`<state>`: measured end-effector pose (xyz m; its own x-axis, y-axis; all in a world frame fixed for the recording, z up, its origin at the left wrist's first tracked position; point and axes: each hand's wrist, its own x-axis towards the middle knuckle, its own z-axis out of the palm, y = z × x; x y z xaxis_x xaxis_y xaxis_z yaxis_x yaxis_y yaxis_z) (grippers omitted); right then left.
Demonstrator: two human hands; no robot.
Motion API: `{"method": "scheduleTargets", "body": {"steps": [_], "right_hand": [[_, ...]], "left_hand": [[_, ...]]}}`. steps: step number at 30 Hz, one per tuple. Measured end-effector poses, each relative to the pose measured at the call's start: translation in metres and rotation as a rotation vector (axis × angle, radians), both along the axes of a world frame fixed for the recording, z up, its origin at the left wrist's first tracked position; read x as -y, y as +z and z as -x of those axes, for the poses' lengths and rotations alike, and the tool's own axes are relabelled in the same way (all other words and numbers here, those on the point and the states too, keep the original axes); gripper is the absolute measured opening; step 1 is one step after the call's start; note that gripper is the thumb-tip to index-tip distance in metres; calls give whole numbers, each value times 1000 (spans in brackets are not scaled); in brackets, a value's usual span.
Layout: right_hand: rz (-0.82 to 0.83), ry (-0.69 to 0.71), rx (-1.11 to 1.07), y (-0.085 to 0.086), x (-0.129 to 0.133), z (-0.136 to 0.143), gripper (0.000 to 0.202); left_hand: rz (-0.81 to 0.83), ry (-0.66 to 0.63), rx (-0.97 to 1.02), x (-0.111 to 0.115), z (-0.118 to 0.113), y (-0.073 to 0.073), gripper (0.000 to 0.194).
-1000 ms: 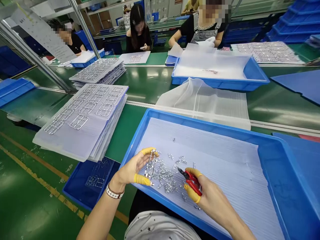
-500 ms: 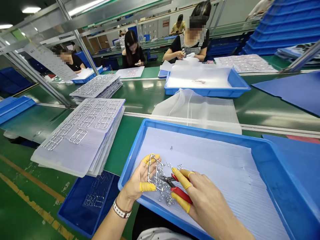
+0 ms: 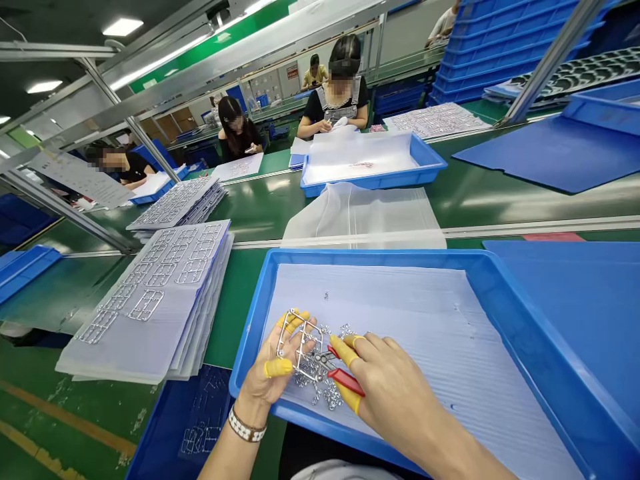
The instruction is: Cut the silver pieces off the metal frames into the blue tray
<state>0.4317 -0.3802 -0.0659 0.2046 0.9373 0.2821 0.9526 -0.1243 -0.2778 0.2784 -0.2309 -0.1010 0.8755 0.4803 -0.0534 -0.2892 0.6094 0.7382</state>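
Note:
My left hand (image 3: 273, 363), with yellow finger cots, holds a silver sprue frame (image 3: 301, 341) tilted above the tray. In my right hand (image 3: 385, 380), also with yellow finger cots, are red-handled nippers (image 3: 345, 380). Their jaws point left and meet the right side of the frame; whether they are closed on it I cannot tell. Small silver parts (image 3: 333, 397) lie in a loose pile beneath the frame and the jaws. One small part (image 3: 327, 295) lies apart, farther back on the white liner sheet (image 3: 400, 320).
The blue tray (image 3: 370, 257) surrounds my work. Left of it, a stack of sheets (image 3: 185, 313) carries several sprue frames. A lower blue bin (image 3: 160, 427) holds frame scraps. Across the bench are another tray (image 3: 430, 170) and several co-workers. A blue sheet (image 3: 575, 287) lies at right.
The camera view has turned, shifting the scene leftward and tilting it. Both hands still hold the frame and the nippers over the parts, with the frame tilted somewhat differently.

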Motion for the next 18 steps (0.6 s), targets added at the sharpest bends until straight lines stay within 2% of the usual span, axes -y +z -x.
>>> {"method": "scheduleTargets", "body": {"steps": [18], "right_hand": [[110,-43,38,11,0,2,32]], "left_hand": [[-98,20,-84,4,-6,6,80]]}}
